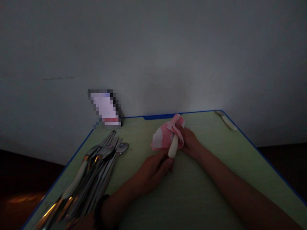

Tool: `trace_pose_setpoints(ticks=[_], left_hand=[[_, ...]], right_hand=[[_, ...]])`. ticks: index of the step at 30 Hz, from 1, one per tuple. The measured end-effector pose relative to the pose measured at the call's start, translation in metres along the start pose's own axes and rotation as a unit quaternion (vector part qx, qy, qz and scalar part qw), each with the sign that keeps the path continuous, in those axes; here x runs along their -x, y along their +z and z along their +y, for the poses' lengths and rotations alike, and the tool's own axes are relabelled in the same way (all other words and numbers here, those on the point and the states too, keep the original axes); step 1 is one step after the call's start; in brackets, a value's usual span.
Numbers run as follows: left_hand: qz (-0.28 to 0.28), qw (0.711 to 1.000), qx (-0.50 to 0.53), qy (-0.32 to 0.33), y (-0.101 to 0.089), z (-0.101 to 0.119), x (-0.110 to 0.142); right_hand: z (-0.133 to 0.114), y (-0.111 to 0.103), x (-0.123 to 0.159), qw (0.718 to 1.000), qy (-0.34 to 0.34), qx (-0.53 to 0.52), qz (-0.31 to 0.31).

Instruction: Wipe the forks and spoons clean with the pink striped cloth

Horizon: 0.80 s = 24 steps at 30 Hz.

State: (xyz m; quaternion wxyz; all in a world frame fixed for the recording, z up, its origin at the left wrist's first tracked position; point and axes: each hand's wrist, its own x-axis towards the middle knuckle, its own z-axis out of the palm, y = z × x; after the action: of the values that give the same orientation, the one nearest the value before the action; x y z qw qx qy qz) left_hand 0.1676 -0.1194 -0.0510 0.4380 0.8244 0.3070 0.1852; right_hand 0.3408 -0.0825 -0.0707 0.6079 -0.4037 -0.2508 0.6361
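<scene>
At centre, your left hand (157, 169) grips a rounded cream plastic-looking handle (174, 146), likely stiff, best held by its end; your right hand (189, 140) clasps soft pink-and-white cloth (164, 137).

Probably a home: cutlery (96, 174) on a small table (216, 142) (blue-edged) against a plain wall (153, 57).

- My left hand (154, 169) grips the rounded end of a cream-white utensil handle (173, 147).
- My right hand (190, 140) wraps a folded pink-and-white cloth (165, 135) around its upper part.
- To my left, shiny metal cutlery (96, 172) lies heaped on the pale-green, blue-edged table (203, 185).
- A white-handled metal utensil (229, 123) lies at the far right corner.
</scene>
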Motion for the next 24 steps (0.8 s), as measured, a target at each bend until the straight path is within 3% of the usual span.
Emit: trace_pose_setpoints(ticks=[24], left_hand=[[-0.006, 0.999, -0.046, 0.003, 0.0017, -0.0005, -0.0020]], right_hand=[[-0.0015, 0.0018, 0.0024, 1.000, 0.009, 0.026, -0.013]])
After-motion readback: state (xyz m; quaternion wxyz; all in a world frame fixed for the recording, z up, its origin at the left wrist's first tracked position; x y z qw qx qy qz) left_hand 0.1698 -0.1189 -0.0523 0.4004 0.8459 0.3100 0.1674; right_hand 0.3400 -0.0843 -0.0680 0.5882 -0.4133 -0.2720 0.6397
